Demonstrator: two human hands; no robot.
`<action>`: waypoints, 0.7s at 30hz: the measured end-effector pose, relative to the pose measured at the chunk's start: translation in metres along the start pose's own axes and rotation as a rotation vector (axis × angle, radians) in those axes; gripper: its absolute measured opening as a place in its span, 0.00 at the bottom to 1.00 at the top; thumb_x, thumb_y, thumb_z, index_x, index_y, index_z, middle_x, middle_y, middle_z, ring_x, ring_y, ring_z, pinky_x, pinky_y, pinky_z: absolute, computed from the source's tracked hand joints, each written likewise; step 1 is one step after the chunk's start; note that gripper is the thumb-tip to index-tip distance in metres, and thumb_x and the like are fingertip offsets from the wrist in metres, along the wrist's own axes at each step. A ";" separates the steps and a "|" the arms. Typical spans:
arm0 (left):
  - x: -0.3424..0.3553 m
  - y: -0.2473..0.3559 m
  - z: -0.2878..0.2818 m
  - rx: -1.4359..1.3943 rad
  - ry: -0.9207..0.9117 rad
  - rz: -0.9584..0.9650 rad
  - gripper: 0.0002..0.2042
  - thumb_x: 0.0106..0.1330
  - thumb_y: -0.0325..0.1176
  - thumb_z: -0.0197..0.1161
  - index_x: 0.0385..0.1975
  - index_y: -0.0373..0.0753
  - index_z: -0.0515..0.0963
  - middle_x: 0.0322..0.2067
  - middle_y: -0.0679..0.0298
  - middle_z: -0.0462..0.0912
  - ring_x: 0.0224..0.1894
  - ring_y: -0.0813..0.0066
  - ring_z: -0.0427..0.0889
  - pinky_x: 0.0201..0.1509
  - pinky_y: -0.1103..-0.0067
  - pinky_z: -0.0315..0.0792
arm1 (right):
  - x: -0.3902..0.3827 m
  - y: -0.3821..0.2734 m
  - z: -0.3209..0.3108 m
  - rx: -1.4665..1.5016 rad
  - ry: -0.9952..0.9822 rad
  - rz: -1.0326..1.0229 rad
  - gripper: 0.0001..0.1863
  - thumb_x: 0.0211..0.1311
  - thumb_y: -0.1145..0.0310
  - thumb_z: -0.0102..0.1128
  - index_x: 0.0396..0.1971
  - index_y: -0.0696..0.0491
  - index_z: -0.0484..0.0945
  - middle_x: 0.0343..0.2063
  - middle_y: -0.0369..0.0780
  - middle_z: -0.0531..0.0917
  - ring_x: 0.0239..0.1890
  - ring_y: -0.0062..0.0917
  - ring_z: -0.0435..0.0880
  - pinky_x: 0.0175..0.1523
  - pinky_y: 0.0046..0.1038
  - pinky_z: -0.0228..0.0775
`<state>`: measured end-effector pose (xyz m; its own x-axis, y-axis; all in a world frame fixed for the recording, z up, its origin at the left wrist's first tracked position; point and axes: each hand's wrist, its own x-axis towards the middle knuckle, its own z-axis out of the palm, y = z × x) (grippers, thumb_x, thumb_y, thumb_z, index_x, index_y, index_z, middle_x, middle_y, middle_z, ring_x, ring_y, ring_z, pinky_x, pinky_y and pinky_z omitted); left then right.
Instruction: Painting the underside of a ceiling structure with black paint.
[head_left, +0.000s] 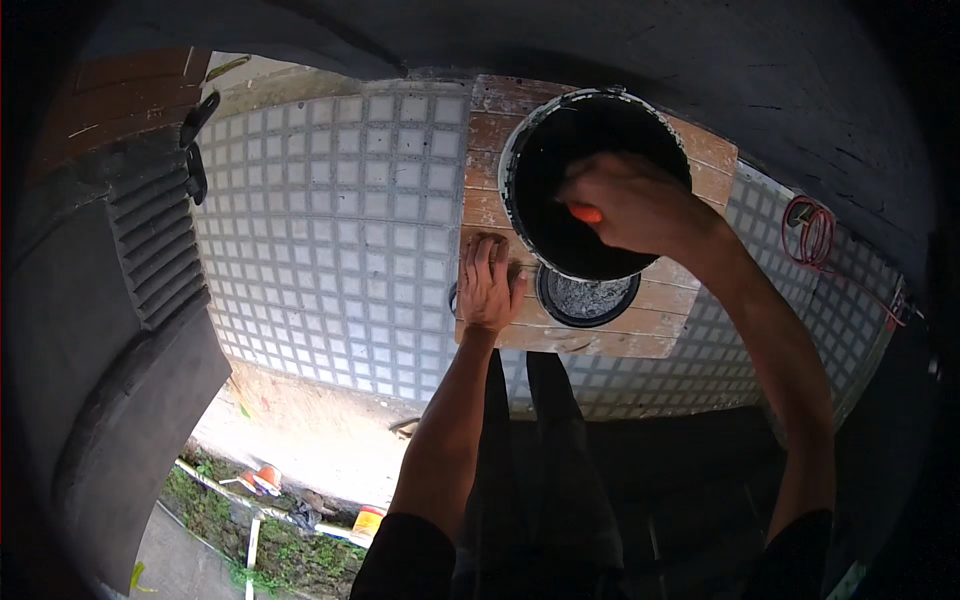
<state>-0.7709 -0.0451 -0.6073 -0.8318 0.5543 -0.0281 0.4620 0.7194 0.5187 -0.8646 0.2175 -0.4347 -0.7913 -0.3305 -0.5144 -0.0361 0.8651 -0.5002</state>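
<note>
A large dark bucket (508, 190) with a pale, spattered rim stands on a worn wooden slatted table (490, 135). My right hand (640, 205) reaches into its mouth, closed round a tool with an orange handle (586, 213). The tool's working end is lost in the dark inside, so I cannot tell its kind. My left hand (488, 285) rests palm down on the table to the left of the bucket, fingers apart, holding nothing. Close by, at the bucket's near side, sits a round black bowl (592, 300) of grey, rough-looking material, partly covered by the bucket.
Square-patterned tiles (330, 220) cover the floor around the table. A dark wall (780, 80) rises behind it. Coiled red cable or hose (815, 235) lies at the right. Down at the lower left are plants, a white pipe (252, 550) and a yellow-orange container (367, 522).
</note>
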 end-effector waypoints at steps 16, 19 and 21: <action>-0.001 0.001 0.003 0.014 -0.004 -0.003 0.28 0.63 0.45 0.59 0.60 0.37 0.65 0.59 0.51 0.61 0.64 0.45 0.60 0.70 0.52 0.54 | -0.017 0.025 0.045 -0.135 0.448 -0.081 0.21 0.43 0.75 0.66 0.41 0.56 0.75 0.35 0.44 0.79 0.44 0.38 0.79 0.52 0.39 0.69; 0.001 0.004 0.004 -0.002 -0.008 -0.004 0.29 0.63 0.45 0.59 0.60 0.37 0.65 0.59 0.50 0.61 0.65 0.45 0.60 0.70 0.52 0.54 | -0.017 0.005 0.045 0.004 0.342 0.028 0.14 0.43 0.75 0.64 0.34 0.56 0.76 0.30 0.45 0.79 0.43 0.39 0.79 0.50 0.40 0.70; 0.000 0.002 0.004 -0.004 -0.014 -0.008 0.29 0.63 0.45 0.60 0.60 0.36 0.65 0.59 0.50 0.61 0.65 0.45 0.60 0.70 0.52 0.54 | -0.013 -0.004 0.048 0.037 0.348 0.055 0.14 0.44 0.75 0.64 0.34 0.57 0.76 0.31 0.46 0.80 0.43 0.39 0.79 0.51 0.40 0.70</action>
<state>-0.7687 -0.0423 -0.6093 -0.8308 0.5548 -0.0442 0.4545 0.7222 0.5214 -0.8245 0.1998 -0.4596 -0.9524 -0.1297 -0.2759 0.0293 0.8618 -0.5064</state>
